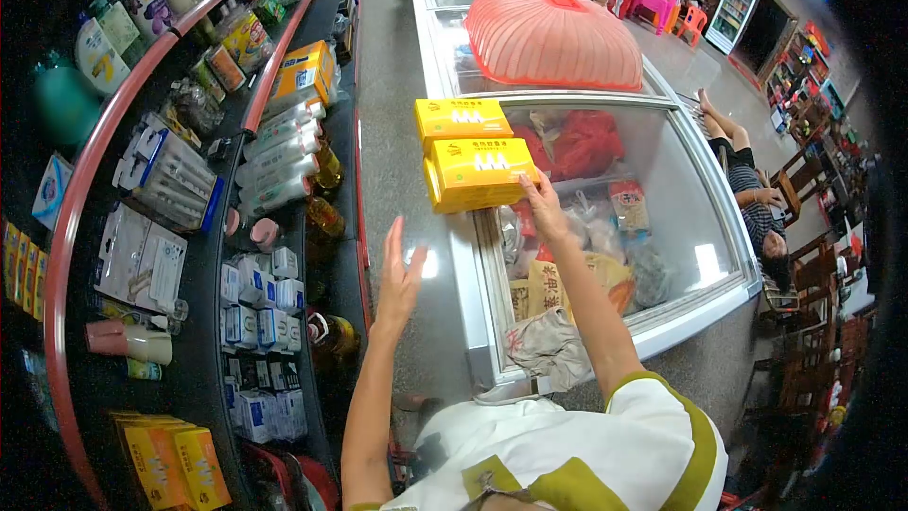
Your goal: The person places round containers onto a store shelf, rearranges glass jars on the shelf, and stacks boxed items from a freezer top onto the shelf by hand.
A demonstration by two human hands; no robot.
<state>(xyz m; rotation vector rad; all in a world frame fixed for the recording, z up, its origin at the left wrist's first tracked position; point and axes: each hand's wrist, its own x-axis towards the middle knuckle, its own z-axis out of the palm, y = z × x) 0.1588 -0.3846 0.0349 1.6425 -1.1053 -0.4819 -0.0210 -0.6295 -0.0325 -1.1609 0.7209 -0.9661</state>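
My right hand (544,206) grips the right end of a yellow mosquito-repellent box (480,168) with white marks on its face. A second yellow box edge shows just behind its left side. Another yellow box (462,117) lies beyond it on the near left corner of the chest freezer (478,350). Whether the gripped box rests on the freezer rim or is lifted, I cannot tell. My left hand (402,270) is held over the aisle, left of the boxes, with its fingers apart and nothing in it.
Shelves with a red edge (71,180) line the left, carrying bottles, small white boxes (270,326) and more yellow boxes (177,464). Bags lie under the freezer's glass. A pink mesh cover (553,38) and a crumpled cloth (550,350) rest on the freezer. Two people sit farther off.
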